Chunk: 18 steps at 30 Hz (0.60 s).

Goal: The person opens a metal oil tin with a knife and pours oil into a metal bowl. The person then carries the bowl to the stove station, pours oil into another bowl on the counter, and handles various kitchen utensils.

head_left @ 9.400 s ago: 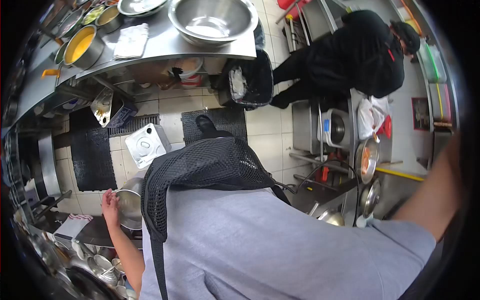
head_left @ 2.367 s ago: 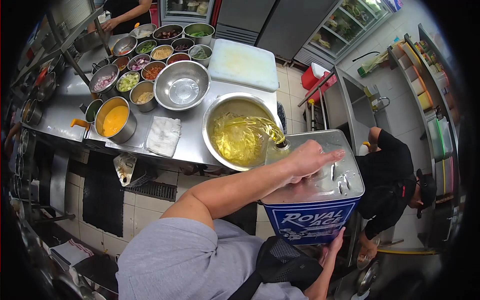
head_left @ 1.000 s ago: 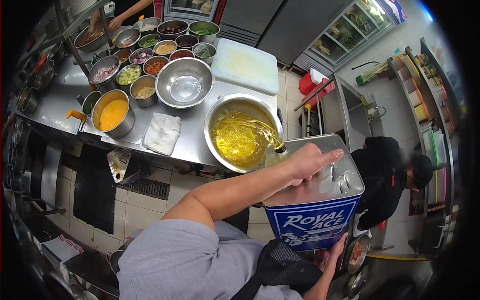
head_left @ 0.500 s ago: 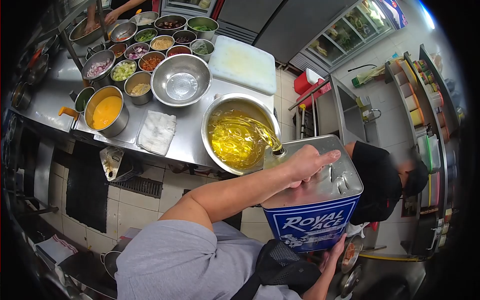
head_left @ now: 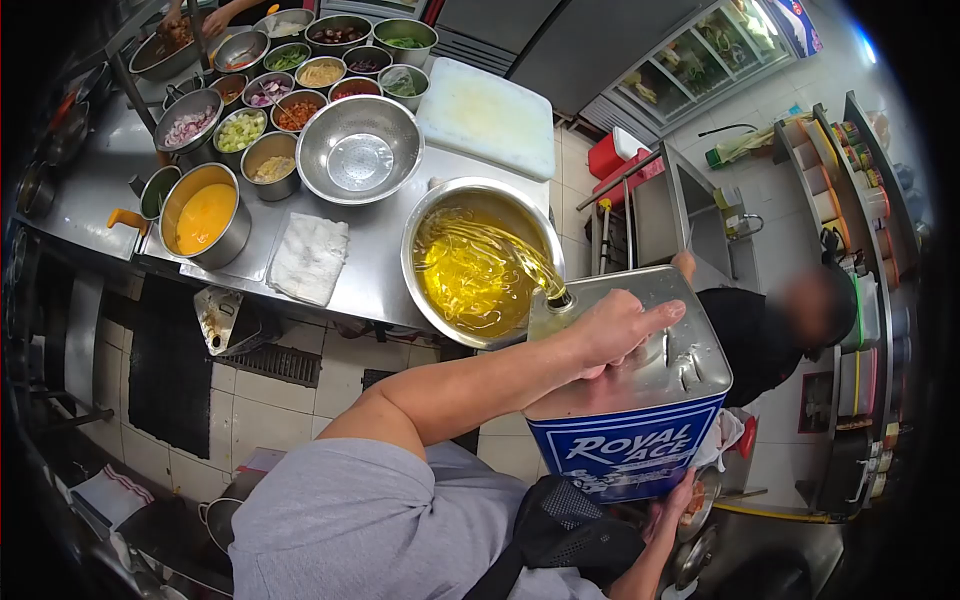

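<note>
My left hand [head_left: 622, 330] is closed around the handle on top of a large square oil tin [head_left: 630, 445], blue with "Royal Ace" lettering and a bare metal top. Low on the tin's right side, my right hand [head_left: 675, 505] grips it, its fingers partly hidden. The tin is tilted, and yellow oil [head_left: 475, 275] streams from its spout into a wide steel bowl [head_left: 412, 262] at the counter's edge. The spout hangs just over the bowl's right rim.
Beside the bowl are a perforated steel colander [head_left: 325, 170], a white cutting board [head_left: 488, 115], a folded cloth [head_left: 310, 258] and a pot of orange-yellow liquid [head_left: 205, 215]. Several ingredient containers stand behind. A co-worker in black [head_left: 750, 340] is right of the tin; another person's hands [head_left: 215, 20] work far left.
Oil keeps flowing, and my hands hold nearly the same pose. The co-worker at right has shifted and turned slightly. The far person's hands have lifted food in their bowl.
</note>
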{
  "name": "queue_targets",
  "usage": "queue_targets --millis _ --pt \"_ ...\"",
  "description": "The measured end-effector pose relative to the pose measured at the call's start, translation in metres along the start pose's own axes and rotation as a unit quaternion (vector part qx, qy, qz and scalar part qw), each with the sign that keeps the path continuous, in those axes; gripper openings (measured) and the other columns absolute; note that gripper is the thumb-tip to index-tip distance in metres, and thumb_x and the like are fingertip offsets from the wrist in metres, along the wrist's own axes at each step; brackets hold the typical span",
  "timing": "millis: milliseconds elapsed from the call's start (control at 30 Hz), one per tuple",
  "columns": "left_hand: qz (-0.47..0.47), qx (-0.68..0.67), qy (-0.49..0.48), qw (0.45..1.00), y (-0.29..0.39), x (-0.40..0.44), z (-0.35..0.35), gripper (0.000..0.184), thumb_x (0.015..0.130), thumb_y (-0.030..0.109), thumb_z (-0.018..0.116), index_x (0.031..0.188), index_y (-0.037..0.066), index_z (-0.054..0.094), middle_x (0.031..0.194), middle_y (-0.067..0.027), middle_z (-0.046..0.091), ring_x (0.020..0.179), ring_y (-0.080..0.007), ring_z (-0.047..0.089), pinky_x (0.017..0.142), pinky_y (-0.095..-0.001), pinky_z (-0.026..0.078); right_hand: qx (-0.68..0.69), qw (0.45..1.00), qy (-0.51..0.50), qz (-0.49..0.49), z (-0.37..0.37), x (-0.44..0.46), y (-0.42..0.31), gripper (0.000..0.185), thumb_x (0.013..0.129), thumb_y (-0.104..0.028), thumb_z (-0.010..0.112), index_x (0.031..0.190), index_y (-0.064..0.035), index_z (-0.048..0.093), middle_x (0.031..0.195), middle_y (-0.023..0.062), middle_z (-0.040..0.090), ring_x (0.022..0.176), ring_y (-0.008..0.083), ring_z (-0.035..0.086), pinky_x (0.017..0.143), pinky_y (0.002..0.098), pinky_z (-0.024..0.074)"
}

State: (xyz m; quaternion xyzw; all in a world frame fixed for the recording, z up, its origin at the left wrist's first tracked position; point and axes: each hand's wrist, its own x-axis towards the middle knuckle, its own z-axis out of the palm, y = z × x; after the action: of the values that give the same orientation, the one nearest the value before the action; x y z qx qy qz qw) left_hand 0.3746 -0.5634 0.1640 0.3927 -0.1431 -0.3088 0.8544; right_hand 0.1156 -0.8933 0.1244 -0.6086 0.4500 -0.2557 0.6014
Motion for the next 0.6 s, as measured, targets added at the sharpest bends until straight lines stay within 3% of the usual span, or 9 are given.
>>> queue_targets --millis 200,267,467,600 --pt "0.003 -0.039 -0.012 0.999 0.01 -0.009 -0.003 0.055 0.088 0.051 0.064 0.061 0.005 0.052 0.055 0.0009 0.04 0.042 -0.0072 0.03 0.038 -0.0288 0.021 0.007 1.0 -0.026 -0.009 -0.01 0.008 -0.004 0.05 0.1 -0.048 0.04 0.092 -0.0031 0.062 0.088 0.0083 0.068 0.077 0.0207 0.064 0.072 0.0343 0.0529" --pt "-0.008 -0.061 -0.027 0.998 0.016 -0.016 -0.003 0.051 0.087 0.054 0.065 0.068 0.011 0.047 0.06 0.0072 0.033 0.049 -0.0027 0.022 0.042 -0.0226 0.016 0.01 1.0 -0.022 -0.012 -0.009 0.004 -0.008 0.049 0.1 -0.048 0.042 0.088 -0.0047 0.061 0.085 0.0078 0.067 0.074 0.0199 0.064 0.069 0.0332 0.0528" --pt "-0.012 -0.064 -0.024 0.998 0.007 -0.011 -0.01 0.051 0.087 0.055 0.064 0.07 0.009 0.049 0.06 0.0073 0.033 0.048 -0.0028 0.02 0.041 -0.0231 0.015 -0.004 1.0 0.009 -0.021 0.01 -0.016 -0.022 0.042 0.099 -0.046 0.044 0.079 -0.0105 0.054 0.077 0.0052 0.064 0.069 0.0176 0.062 0.065 0.0309 0.0516" --pt "-0.02 -0.075 -0.038 0.996 0.005 -0.01 -0.013 0.051 0.088 0.054 0.064 0.071 0.008 0.05 0.059 0.0075 0.033 0.047 -0.0027 0.02 0.04 -0.0233 0.014 -0.004 0.999 0.003 -0.035 -0.026 0.018 -0.009 0.039 0.1 -0.044 0.044 0.077 -0.0126 0.052 0.077 0.0047 0.064 0.07 0.0174 0.062 0.066 0.0308 0.0518"
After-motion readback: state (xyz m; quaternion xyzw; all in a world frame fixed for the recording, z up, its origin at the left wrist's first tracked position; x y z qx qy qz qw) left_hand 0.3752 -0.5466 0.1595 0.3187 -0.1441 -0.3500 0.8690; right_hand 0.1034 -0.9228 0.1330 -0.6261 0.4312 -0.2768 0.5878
